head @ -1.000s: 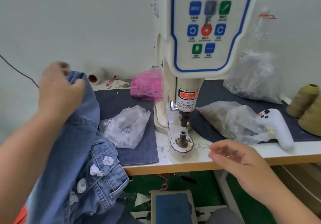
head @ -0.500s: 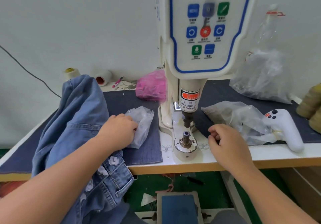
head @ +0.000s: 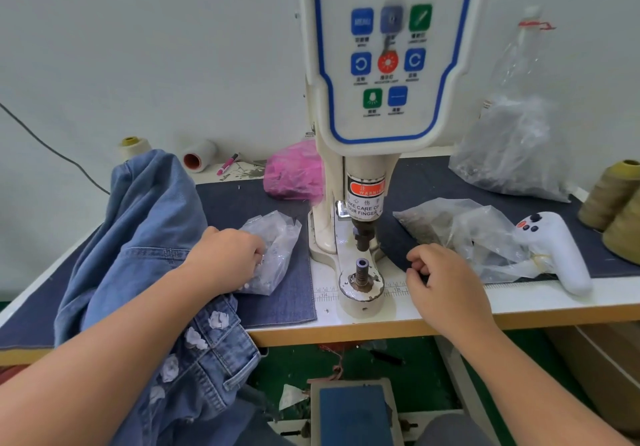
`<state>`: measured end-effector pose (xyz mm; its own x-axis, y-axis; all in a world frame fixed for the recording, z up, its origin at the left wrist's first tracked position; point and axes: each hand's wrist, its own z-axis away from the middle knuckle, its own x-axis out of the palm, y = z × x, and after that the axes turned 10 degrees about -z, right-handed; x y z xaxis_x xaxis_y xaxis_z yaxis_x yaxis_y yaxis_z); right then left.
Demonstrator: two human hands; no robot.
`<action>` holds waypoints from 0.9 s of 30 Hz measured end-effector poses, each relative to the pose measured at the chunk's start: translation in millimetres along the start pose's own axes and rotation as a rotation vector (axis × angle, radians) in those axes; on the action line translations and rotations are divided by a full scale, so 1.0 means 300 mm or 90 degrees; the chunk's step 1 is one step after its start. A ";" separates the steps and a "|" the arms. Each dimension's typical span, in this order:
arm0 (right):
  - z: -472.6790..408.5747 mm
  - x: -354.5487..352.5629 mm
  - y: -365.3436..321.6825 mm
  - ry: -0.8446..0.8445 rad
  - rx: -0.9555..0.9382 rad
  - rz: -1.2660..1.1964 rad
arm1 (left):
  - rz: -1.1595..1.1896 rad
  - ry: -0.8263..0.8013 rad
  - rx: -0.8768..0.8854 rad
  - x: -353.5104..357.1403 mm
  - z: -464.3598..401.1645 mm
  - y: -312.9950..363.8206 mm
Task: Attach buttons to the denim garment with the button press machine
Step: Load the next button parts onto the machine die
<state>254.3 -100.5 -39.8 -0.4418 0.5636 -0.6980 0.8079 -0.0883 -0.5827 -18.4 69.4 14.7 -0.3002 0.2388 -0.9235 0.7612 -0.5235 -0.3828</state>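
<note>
No button on the lower die (head: 361,270) yet; pressing all left. Left hand (head: 227,255) digging curled fingers into clear bag (head: 273,251) beside denim garment (head: 145,237). Right hand (head: 446,283) loosely curled, seemingly holding nothing, near button press machine (head: 381,64).

A garment workshop: a button press machine (head: 377,106) stands on a denim-covered work surface (head: 346,328) among thread cones (head: 620,203), bags of fasteners (head: 509,154) and a denim jacket (head: 145,237), foot pedal (head: 353,411) below.
</note>
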 end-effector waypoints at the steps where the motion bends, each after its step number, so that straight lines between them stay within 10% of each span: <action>1: 0.000 0.000 0.002 0.000 0.000 -0.002 | 0.012 -0.007 0.005 -0.001 0.001 -0.002; 27: -0.002 0.003 0.005 -0.006 0.001 -0.003 | 0.116 -0.056 -0.022 -0.041 0.010 0.042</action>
<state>255.5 -99.6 -40.9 -0.4496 0.5558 -0.6992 0.8053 -0.0865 -0.5866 -6.9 57.5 21.1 -0.2040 0.0689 -0.9765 0.8263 -0.5229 -0.2095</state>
